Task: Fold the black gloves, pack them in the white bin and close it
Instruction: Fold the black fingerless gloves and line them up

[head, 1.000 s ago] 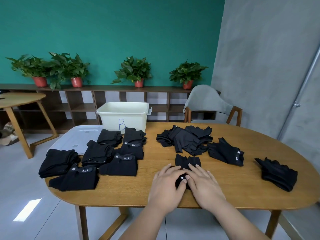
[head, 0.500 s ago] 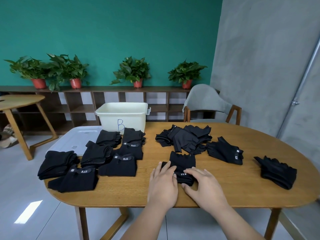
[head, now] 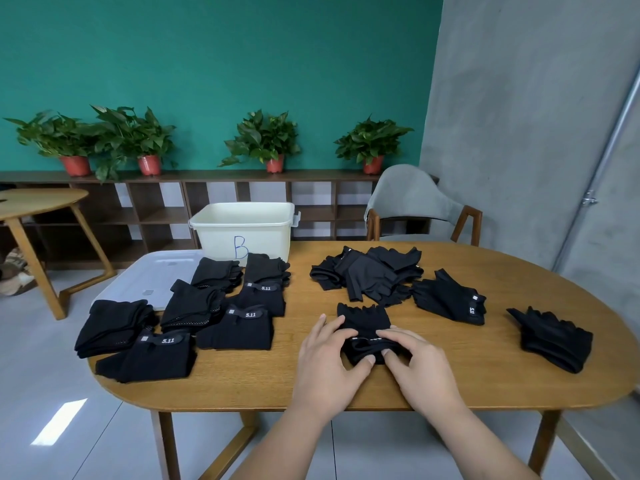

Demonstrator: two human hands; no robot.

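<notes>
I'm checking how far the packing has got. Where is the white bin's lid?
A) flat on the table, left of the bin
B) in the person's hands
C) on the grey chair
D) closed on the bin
A: the lid lies flat on the table, left of the white bin, whose top stands open.

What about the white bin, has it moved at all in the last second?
No. The white bin keeps its spot at the far edge of the table, in front of the same sections of the shelf.
</notes>
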